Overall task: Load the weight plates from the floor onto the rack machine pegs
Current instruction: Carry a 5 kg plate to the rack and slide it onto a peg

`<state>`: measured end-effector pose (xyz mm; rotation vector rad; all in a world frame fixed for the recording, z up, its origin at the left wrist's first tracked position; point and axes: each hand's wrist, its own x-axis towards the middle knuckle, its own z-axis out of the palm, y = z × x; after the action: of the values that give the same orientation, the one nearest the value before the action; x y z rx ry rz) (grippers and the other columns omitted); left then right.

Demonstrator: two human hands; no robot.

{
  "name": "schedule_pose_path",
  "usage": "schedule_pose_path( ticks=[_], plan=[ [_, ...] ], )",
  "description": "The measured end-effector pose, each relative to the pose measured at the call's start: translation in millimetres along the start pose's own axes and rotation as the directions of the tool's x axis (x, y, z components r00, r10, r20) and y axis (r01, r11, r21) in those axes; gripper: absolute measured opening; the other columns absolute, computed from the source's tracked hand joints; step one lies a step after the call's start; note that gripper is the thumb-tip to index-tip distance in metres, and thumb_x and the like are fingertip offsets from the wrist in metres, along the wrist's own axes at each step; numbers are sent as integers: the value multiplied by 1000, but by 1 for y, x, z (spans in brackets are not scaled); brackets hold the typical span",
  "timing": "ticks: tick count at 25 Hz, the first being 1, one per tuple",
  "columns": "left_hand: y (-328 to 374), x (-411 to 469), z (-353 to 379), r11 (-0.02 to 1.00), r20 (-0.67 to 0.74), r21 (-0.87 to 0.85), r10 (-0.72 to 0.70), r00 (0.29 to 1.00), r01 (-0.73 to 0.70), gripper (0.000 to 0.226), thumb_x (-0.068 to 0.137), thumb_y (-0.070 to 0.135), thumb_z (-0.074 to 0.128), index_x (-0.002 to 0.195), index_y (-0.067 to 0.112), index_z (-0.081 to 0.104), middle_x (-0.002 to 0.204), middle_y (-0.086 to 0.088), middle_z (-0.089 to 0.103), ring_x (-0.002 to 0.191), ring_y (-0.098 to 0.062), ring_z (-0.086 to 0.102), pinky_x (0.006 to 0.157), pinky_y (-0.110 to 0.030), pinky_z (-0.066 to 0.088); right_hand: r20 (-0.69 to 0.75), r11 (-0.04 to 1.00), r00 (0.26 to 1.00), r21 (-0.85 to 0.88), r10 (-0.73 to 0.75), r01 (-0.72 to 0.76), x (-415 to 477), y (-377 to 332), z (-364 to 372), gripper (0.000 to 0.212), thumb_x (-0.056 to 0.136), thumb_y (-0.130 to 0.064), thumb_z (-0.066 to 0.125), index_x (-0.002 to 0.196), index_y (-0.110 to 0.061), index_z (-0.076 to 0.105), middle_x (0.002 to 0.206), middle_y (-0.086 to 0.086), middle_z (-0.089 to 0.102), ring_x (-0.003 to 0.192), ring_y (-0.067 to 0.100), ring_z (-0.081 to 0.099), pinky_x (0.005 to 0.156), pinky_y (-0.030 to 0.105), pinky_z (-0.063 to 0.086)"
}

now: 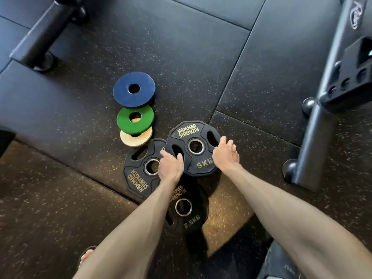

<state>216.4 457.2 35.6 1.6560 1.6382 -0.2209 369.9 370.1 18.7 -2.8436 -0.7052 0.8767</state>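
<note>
We are just starting. All six plates are down on the floor [201, 57], and we see no peg with a plate on it.

The 5 kg plate [193, 133] is the one we are taking first. It lies on top of two other black ones. Our left hand [171, 166] has its fingers [177, 155] curled at the hole on the plate's left side. Our right hand [226, 156] has its fingers curled round the plate's right edge. So both hands hold this plate. We cannot tell if it is off the pile yet.

Left to do: lift this plate and put it on a peg. Then come back for the rest. These are the black plate [134, 178] under our left hand, the 2.5 kg plate [193, 218] between our arms, and three small ones in a row. The blue plate [122, 91] is farthest, the green plate [124, 123] comes next, and the pale plate [130, 140] peeks out from under the green one.

The rack frame [316, 141] stands to our right, well apart from the pile. We think the pegs are there, but we cannot see them well. A machine leg [40, 39] stands far off at the top left. Our foot [87, 255] is near the bottom left.

Not much is in the way. The plates lie partly over each other, so the ones under may slide when we lift.
</note>
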Motion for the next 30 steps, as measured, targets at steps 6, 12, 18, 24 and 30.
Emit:
schedule_pose_path(
  ticks=[6,12,18,24,30],
  plan=[
    [-2,34,31,997,-145,62,-42,989,51,60,93,38,57,133,2,30,128,-25,54,113,-43,58,91,-44,45,-29,998,998,20,61,-60,63,-1,29,47,98,-29,49,138,-9,35,141,24,35,122,42,48,97,47,42],
    [-3,53,32,994,-149,105,30,988,-15,37,91,13,48,123,3,33,111,-24,64,101,-42,62,80,-43,45,-23,1000,1000,-26,15,-16,81,1,36,42,95,-16,60,131,-7,41,132,22,49,116,39,57,94,45,45],
    [2,-5,-31,995,-113,71,80,990,-72,41,93,16,51,126,1,32,111,-24,65,100,-41,62,73,-37,37,-144,996,985,13,-90,92,5,-10,-21,29,95,-16,57,119,-9,42,116,18,53,100,40,63,77,42,47],
    [70,-146,-237,993,-155,43,115,981,-110,48,94,18,54,131,0,31,115,-25,63,106,-44,61,84,-44,46,-224,984,963,60,-152,169,-145,-101,-217,34,99,-20,54,128,-7,42,119,17,55,99,39,65,72,40,47],
    [153,-283,-490,979,-367,-53,163,916,-196,36,95,17,54,122,3,35,109,-25,65,101,-45,62,78,-45,47,-323,923,923,247,-208,295,-299,-248,-453,38,101,-31,51,129,-8,41,123,20,59,110,42,61,89,50,51]
  ],
)
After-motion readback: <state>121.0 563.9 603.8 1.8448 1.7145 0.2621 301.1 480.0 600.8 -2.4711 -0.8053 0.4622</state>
